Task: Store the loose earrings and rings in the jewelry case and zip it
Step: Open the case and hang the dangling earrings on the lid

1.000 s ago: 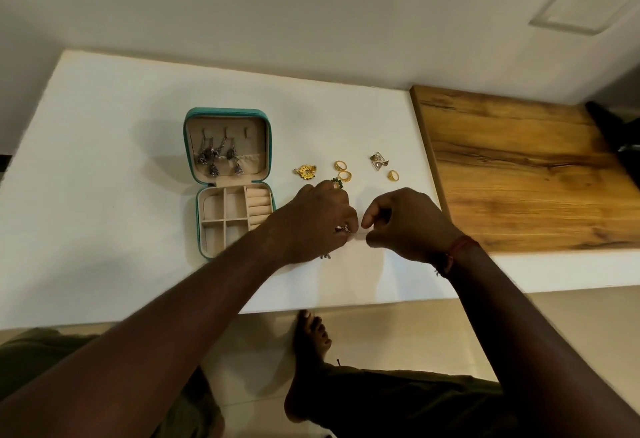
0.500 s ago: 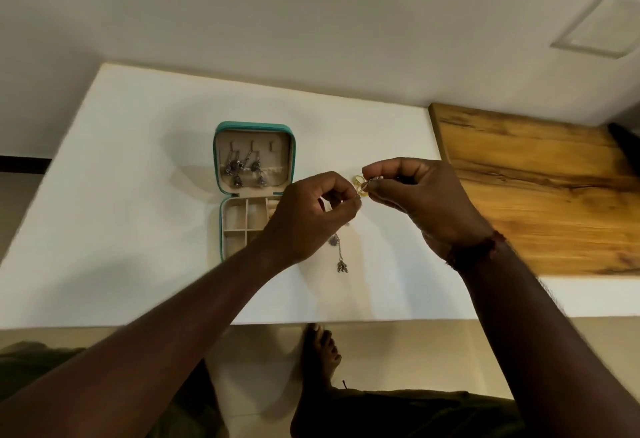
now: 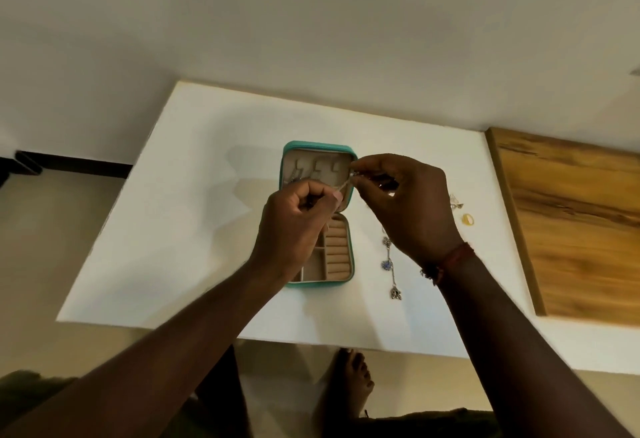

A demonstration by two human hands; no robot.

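Observation:
A teal jewelry case (image 3: 350, 266) lies open on the white table (image 3: 194, 229), its beige lid raised at the back with small hooks inside. My left hand (image 3: 294, 229) and my right hand (image 3: 405, 205) are both over the case. Between their fingertips they pinch a small silver earring (image 3: 349, 177) in front of the lid. A long silver dangle earring (image 3: 389, 264) lies on the table right of the case. A gold ring (image 3: 467, 219) and a silver piece (image 3: 455, 201) lie further right. My hands hide part of the lid and the left compartments.
A wooden board (image 3: 571, 222) sits on the table's right side, close to the rings. A wall runs behind the table. My bare foot (image 3: 349, 382) shows on the floor below the table's front edge.
Both hands rose from the table with the earring and moved left over the open case lid. The view shifted, so the case sits nearer the middle.

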